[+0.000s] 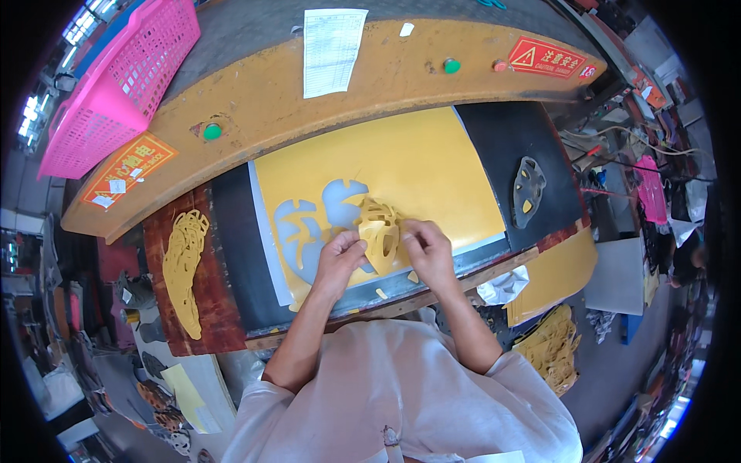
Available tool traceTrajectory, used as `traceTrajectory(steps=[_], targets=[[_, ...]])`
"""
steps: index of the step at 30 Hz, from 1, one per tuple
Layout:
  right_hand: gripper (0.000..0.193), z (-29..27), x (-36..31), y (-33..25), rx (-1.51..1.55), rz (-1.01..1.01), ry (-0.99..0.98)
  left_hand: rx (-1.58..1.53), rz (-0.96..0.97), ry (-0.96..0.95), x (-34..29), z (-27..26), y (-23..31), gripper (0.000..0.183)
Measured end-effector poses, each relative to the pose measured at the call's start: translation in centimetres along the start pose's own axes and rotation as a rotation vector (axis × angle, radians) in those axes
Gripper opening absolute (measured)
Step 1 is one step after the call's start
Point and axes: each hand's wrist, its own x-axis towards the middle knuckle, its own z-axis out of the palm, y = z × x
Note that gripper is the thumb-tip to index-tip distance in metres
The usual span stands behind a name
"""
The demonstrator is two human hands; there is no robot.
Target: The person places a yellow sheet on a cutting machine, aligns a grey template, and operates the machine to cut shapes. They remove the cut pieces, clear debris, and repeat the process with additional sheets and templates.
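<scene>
Between both hands is a yellow cut-out piece (378, 236) with several openings in it, raised a little above the work surface. Pinched fingers of my left hand (340, 261) hold its left edge. At its right edge, my right hand (429, 251) grips it with thumb and forefinger. Under and beyond the hands lies a large yellow sheet (401, 166). Left of the piece, shaped gaps in the sheet show a pale layer below. A dark metal cutting die (528, 193) rests on the black board at the right, apart from the hands.
A stack of yellow cut pieces (185, 270) lies at the left end of the table. The orange machine beam (270, 85) with green buttons spans the far side. A pink basket (131, 85) stands upper left. Yellow scraps (552, 351) sit below the table at right.
</scene>
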Motion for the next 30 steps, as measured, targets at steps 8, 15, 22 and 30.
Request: traceTrajectory(steps=[8,15,22,30], targets=[[0.026,2.7,1.3,-0.7,-0.062,-0.046,-0.211,0.220,0.032,0.006,0.7,-0.1,0.2,0.031],[0.013,1.8,1.0,-0.9,-0.125,-0.128,-0.279,0.194,0.040,0.034,2.0,-0.1,0.3,0.025],[0.021,1.2,-0.6,-1.0,-0.091,0.146,-0.313,0.117,0.036,0.108,1.2,-1.1,0.7,0.019],[0.028,4.8,2.2,1.4,-0.292,-0.257,-0.428,0.138,0.038,0.018,0.8,-0.9,0.5,0.019]])
